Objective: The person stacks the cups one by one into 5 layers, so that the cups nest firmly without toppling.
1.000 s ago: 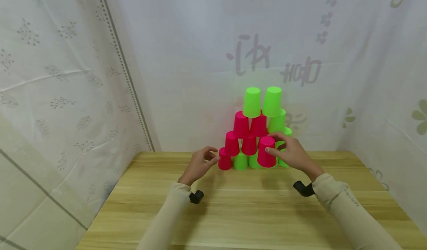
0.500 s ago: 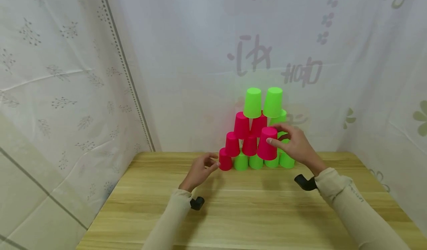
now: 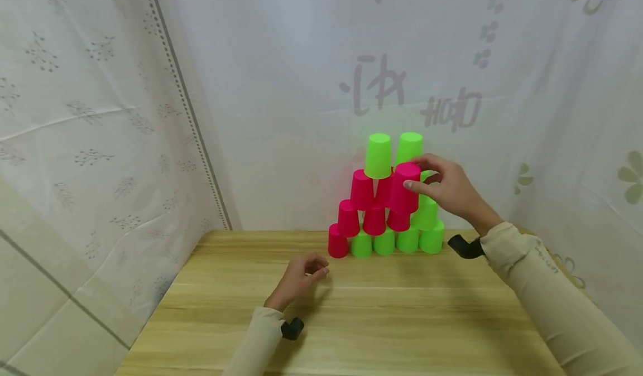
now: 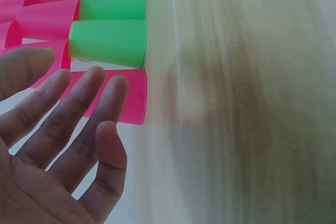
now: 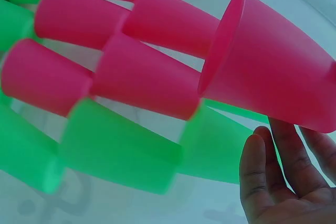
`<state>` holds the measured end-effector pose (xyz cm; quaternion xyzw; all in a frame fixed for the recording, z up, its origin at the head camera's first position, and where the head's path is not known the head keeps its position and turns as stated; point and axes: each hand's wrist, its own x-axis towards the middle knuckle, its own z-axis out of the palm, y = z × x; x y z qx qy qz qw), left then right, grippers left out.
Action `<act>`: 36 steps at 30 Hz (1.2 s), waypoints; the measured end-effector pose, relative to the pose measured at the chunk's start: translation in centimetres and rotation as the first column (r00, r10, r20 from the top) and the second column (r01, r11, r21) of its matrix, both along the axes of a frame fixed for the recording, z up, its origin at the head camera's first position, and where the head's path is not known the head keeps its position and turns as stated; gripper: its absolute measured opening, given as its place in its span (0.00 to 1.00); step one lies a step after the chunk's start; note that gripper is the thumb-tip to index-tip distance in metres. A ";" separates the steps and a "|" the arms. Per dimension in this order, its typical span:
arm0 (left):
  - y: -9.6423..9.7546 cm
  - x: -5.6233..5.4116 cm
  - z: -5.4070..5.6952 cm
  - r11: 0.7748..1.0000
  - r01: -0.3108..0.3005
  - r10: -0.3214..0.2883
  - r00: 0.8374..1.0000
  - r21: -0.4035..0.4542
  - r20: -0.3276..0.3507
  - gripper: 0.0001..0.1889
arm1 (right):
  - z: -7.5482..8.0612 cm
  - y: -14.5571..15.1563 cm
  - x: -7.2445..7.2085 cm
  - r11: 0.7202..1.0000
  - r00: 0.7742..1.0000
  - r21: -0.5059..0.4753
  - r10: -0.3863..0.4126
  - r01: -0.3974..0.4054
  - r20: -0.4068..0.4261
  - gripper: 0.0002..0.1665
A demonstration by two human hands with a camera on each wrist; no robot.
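My right hand pinches an upside-down pink cup near its closed end, holding it in front of the stack's upper right side. Behind it rises a pyramid of upside-down pink and green cups. Its top row has two green cups, the left green cup in plain sight and the right green cup partly covered. In the right wrist view the held cup hangs apart from several stacked cups. My left hand is empty, fingers loosely bent, near the bottom-left pink cup without touching it.
The stack stands on a wooden table near its back edge. A pale patterned curtain hangs close behind and at both sides. Black wrist mounts, on the left and right, stick out beside the sleeves.
The right hand has raised the pink cup from the stack's lower rows to just below the top row. My left hand has drawn back and down from the bottom-left cup.
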<state>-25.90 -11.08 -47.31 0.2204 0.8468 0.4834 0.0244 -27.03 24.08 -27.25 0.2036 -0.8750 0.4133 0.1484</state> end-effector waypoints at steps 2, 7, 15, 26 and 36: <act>-0.2 0.5 -0.1 1.000 -0.008 0.008 1.000 -0.001 0.013 0.12 | 1.0 0.0 -0.1 1.000 1.000 0.007 -0.006 0.006 0.006 0.25; -0.5 1.5 -0.4 1.000 -0.013 0.013 1.000 -0.009 0.025 0.12 | 3.3 -0.1 -0.3 0.999 1.000 0.027 -0.024 0.025 -0.007 0.26; -0.3 2.4 -1.1 1.000 0.021 -0.020 0.999 -0.021 0.036 0.12 | 7.2 -0.3 -0.8 0.998 0.998 0.042 -0.045 0.047 -0.051 0.29; 0.4 2.9 -0.9 0.996 0.076 -0.075 0.997 -0.047 0.029 0.11 | 11.0 -1.0 -3.9 0.985 0.983 -0.004 -0.171 0.171 -0.064 0.32; 0.7 3.3 -0.9 0.993 0.092 -0.090 0.995 -0.068 0.041 0.10 | 11.6 -1.8 -5.9 0.975 0.975 0.018 -0.222 0.222 -0.005 0.36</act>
